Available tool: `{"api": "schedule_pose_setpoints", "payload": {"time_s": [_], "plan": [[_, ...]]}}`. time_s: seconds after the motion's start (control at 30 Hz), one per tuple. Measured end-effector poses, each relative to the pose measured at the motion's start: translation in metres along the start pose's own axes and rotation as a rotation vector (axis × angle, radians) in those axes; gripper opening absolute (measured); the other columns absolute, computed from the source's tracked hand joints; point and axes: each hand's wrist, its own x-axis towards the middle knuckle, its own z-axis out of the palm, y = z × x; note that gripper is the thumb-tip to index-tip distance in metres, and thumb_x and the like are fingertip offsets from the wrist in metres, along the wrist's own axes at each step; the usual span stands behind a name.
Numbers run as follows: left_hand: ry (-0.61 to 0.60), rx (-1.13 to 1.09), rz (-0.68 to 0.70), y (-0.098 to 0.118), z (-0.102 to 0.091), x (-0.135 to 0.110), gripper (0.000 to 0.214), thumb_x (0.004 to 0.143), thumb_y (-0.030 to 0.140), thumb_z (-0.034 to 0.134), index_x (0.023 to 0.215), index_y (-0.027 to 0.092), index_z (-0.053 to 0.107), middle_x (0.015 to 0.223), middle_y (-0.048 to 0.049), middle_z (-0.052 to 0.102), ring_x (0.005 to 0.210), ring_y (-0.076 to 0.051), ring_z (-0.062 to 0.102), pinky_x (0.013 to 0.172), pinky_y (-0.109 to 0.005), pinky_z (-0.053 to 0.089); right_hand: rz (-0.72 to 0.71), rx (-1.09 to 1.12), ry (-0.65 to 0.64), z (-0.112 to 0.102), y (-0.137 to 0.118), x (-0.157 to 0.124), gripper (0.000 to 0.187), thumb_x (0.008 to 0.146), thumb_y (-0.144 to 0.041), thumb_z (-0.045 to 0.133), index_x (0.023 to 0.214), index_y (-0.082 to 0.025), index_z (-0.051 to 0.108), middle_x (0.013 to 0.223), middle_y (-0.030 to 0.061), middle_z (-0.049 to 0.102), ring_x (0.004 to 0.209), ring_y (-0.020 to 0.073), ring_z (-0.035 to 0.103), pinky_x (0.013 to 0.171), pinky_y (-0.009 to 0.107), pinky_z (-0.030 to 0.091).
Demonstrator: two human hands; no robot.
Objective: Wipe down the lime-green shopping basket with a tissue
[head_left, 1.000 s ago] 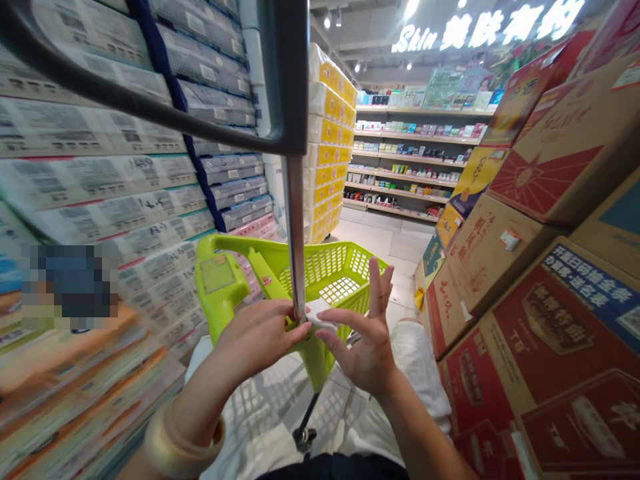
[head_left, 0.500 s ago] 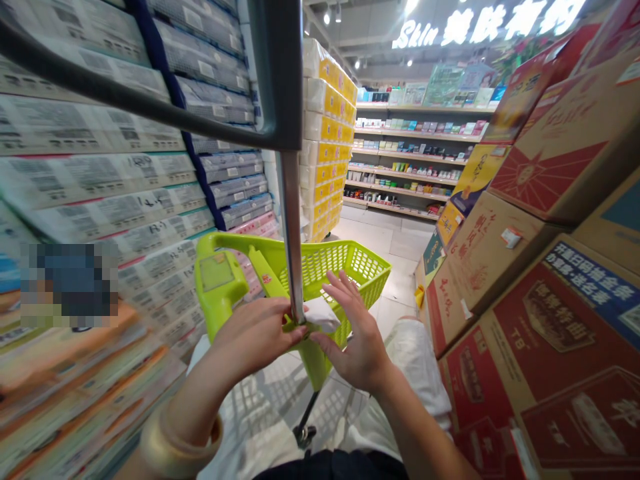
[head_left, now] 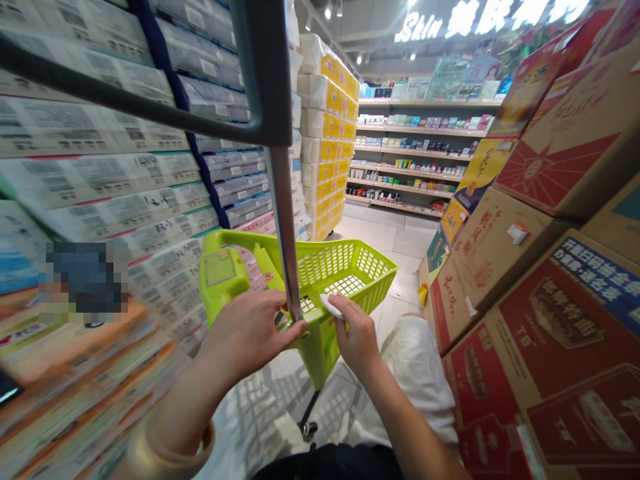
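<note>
Visibly, a white cloth (head_left: 330, 306) (half-hidden) juts from the right hand (head_left: 358, 335).

A pale tiled floor (head_left: 395, 243) is noted, by which the wheeled green shopping basket (head_left: 373, 291) is borne. At the rear, shelves (head_left: 434, 131) are stocked: small boxes (head_left: 425, 122) are ranged above, bottles and tubes (head_left: 409, 164) lower.

Pole (head_left: 284, 220) between left hand (head_left: 247, 330) and right hand (head_left: 359, 337), open room above basket (head_left: 383, 287), cartons (head_left: 560, 313) walling right side
</note>
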Motion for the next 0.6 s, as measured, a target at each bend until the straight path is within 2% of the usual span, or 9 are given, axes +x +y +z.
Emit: {"api": "schedule_pose_setpoints", "payload": {"time_s": [0.1, 0.17, 0.27, 0.37, 0.53, 0.6], "plan": [[-0.023, 0.225, -0.057, 0.006, 0.000, -0.006, 0.037, 0.083, 0.052, 0.054, 0.086, 0.021, 0.073, 0.085, -0.0115, 0.074, 0.080, -0.030, 0.068, 0.070, -0.036, 0.046, -0.080, 0.044, -0.082, 0.002, -0.015, -0.001, 0.044, 0.089, -0.008, 0.044, 0.126, -0.024, 0.062, 0.120, 0.0074, 0.070, 0.119, 0.0207, 0.062, 0.104, 0.039, 0.051], [-0.044, 0.222, -0.086, 0.009, 0.003, -0.010, 0.036, 0.085, 0.050, 0.053, 0.089, 0.021, 0.074, 0.088, -0.0116, 0.075, 0.083, -0.029, 0.068, 0.072, -0.035, 0.047, -0.147, 0.095, -0.139, 0.004, -0.020, -0.002, 0.046, 0.089, -0.008, 0.044, 0.128, -0.025, 0.060, 0.125, 0.0066, 0.067, 0.123, 0.0196, 0.059, 0.107, 0.039, 0.048], [-0.057, 0.173, -0.111, 0.012, 0.008, -0.013, 0.034, 0.086, 0.048, 0.052, 0.092, 0.024, 0.075, 0.091, -0.0085, 0.076, 0.085, -0.026, 0.069, 0.071, -0.032, 0.046, -0.101, 0.065, -0.059, 0.005, -0.012, -0.004, 0.042, 0.090, -0.008, 0.042, 0.120, -0.024, 0.066, 0.121, 0.0079, 0.069, 0.121, 0.0205, 0.061, 0.105, 0.041, 0.050], [-0.017, 0.207, -0.109, 0.011, 0.012, -0.014, 0.034, 0.087, 0.049, 0.050, 0.092, 0.026, 0.075, 0.088, -0.0075, 0.076, 0.084, -0.027, 0.068, 0.069, -0.032, 0.045, -0.020, 0.005, 0.025, 0.007, -0.006, -0.006, 0.041, 0.089, -0.007, 0.040, 0.115, -0.022, 0.069, 0.117, 0.0100, 0.071, 0.118, 0.0212, 0.063, 0.102, 0.041, 0.052], [0.048, 0.267, -0.025, 0.002, 0.014, -0.015, 0.037, 0.088, 0.048, 0.049, 0.092, 0.023, 0.076, 0.086, -0.0093, 0.075, 0.084, -0.029, 0.068, 0.072, -0.036, 0.045, -0.153, 0.140, -0.120, 0.011, -0.020, -0.005, 0.046, 0.090, -0.007, 0.041, 0.128, -0.024, 0.061, 0.126, 0.0067, 0.067, 0.125, 0.0183, 0.057, 0.109, 0.039, 0.046], [0.058, 0.259, -0.005, -0.003, 0.014, -0.014, 0.038, 0.088, 0.050, 0.048, 0.090, 0.024, 0.076, 0.084, -0.0090, 0.075, 0.083, -0.029, 0.068, 0.071, -0.037, 0.045, -0.139, 0.125, -0.111, 0.010, -0.015, -0.004, 0.046, 0.090, -0.006, 0.040, 0.127, -0.024, 0.061, 0.124, 0.0067, 0.067, 0.124, 0.0184, 0.058, 0.108, 0.040, 0.047]]}}
